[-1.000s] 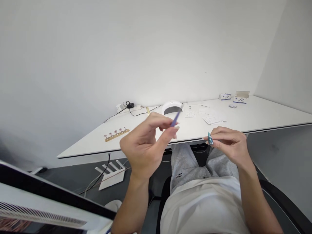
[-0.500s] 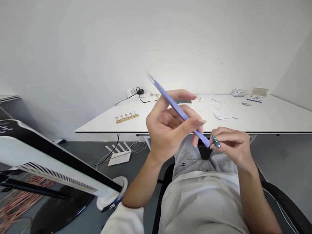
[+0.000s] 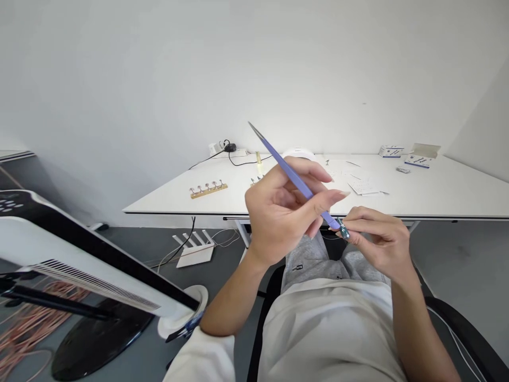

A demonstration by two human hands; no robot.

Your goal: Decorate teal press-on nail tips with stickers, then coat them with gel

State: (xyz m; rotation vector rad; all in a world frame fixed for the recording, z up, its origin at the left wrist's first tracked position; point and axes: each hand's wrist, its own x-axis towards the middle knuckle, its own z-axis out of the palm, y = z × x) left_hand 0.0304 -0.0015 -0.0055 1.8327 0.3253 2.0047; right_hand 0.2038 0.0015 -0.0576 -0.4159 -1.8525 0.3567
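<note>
Purple tweezers (image 3: 292, 176) lie between the thumb and fingers of my left hand (image 3: 278, 223). Their pointed metal tips aim up and to the left, away from the work. The blunt purple end reaches down to a shiny teal false nail (image 3: 344, 231) with silvery specks and appears to touch it. My right hand (image 3: 379, 236) pinches this nail between thumb and fingertips, just in front of the table's edge. What the nail sits on, if anything, is hidden by the fingers.
On the white table (image 3: 167, 202) stand a gold nail stand (image 3: 209, 191), a partly hidden white lamp (image 3: 299, 153), sheets of paper (image 3: 363, 185) and two small boxes (image 3: 392, 152) (image 3: 422, 156). A white router (image 3: 194, 255) lies on the floor; a white-and-black appliance (image 3: 99, 265) stands at left.
My left hand has moved right and turned the tweezers, bringing their blunt end to the nail. In my right hand the nail has tilted. The view has shifted too.
</note>
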